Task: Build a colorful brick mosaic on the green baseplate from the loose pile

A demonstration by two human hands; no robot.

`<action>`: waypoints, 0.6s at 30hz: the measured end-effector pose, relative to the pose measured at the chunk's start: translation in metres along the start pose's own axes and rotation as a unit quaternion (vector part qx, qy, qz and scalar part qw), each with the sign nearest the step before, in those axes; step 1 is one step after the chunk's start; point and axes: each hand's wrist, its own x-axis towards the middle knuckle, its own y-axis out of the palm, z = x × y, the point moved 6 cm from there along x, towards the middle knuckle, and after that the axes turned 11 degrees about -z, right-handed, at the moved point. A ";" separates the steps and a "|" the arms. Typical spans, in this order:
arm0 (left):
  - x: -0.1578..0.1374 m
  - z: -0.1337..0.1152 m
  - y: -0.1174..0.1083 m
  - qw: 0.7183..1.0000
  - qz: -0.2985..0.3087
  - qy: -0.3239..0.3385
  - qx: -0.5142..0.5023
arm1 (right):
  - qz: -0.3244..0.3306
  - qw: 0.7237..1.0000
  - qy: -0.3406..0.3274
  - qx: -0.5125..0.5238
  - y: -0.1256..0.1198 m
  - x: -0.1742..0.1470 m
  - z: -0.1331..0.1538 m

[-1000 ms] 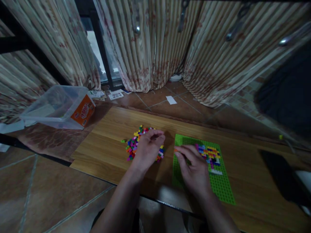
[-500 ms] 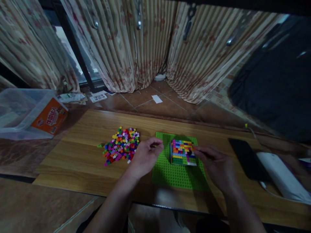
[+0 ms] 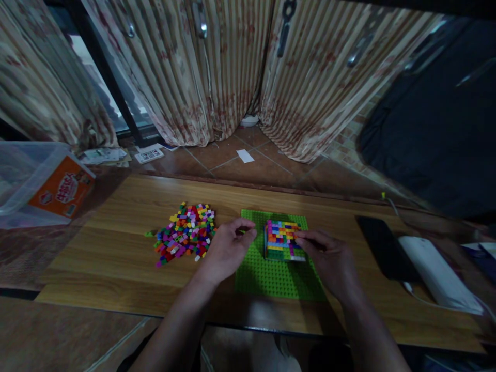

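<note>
A block of multicoloured toy bricks (image 3: 279,238) stands on the green studded baseplate (image 3: 271,281). My right hand (image 3: 323,253) is at the block's right side, thumb and forefinger pinched over its top. A small orange brick (image 3: 296,235) shows at those fingertips, partly hidden by them. My left hand (image 3: 231,245) hovers over the baseplate's left edge, fingers curled and thumb close to the forefinger. Whatever it may hold is too small to make out. Beside it on the left lies a heap of loose coloured bricks (image 3: 186,232).
The wooden table (image 3: 104,243) carries a black phone (image 3: 382,245) and a white power bank (image 3: 434,271) with a cable at the right. A clear plastic bin (image 3: 39,175) with an orange label stands far left. Striped curtains (image 3: 228,67) hang behind, and papers (image 3: 149,154) lie beyond the table.
My right hand has moved left, from the block's right edge to over its top, with the orange brick at its fingertips. The whole view has shifted slightly. My left hand keeps nearly the same pose.
</note>
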 end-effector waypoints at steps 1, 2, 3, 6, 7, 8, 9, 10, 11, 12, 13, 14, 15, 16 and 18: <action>0.000 0.000 0.000 1.000 0.003 0.000 0.004 | 0.003 1.000 0.002 0.005 0.000 0.000 -0.001; 0.000 0.000 0.000 1.000 0.007 0.000 0.009 | 0.009 1.000 0.006 0.010 0.001 0.001 -0.002; 0.000 0.000 0.000 1.000 0.010 -0.001 0.014 | 0.015 1.000 0.011 0.014 0.001 0.001 -0.003; 0.000 0.001 0.000 0.999 0.018 0.000 0.027 | 0.021 0.999 0.028 0.022 0.001 0.003 -0.006; 0.000 0.001 0.000 0.999 0.018 0.003 0.029 | 0.020 0.999 0.035 0.026 0.000 0.004 -0.006; 0.000 0.002 0.000 0.999 0.018 0.006 0.031 | 0.018 0.998 0.043 0.029 0.000 0.004 -0.005; 0.000 0.002 0.000 0.999 0.017 0.009 0.033 | 0.014 0.998 0.052 0.033 0.000 0.005 -0.005; 0.000 0.002 0.000 0.999 0.017 0.011 0.035 | 0.009 0.997 0.063 0.037 0.000 0.005 -0.005; 0.000 0.002 0.000 0.999 0.017 0.011 0.037 | 0.003 0.996 0.076 0.042 0.001 0.006 -0.005; 0.000 0.003 0.000 0.999 0.019 0.011 0.040 | -0.002 0.995 0.090 0.050 0.001 0.006 -0.005; 0.000 0.003 0.000 0.999 0.020 0.012 0.043 | -0.005 0.993 0.107 0.059 0.002 0.006 -0.006; 0.000 0.003 0.000 0.999 0.019 0.013 0.046 | -0.007 0.989 0.126 0.072 0.003 0.006 -0.008; 0.000 0.003 0.000 0.999 0.017 0.015 0.049 | -0.006 0.985 0.146 0.088 0.004 0.006 -0.010; 0.000 0.002 0.000 0.998 0.015 0.017 0.051 | -0.003 0.980 0.166 0.106 0.006 0.005 -0.013; 0.000 0.001 0.000 0.998 0.012 0.023 0.054 | 0.001 0.969 0.203 0.142 0.009 0.004 -0.017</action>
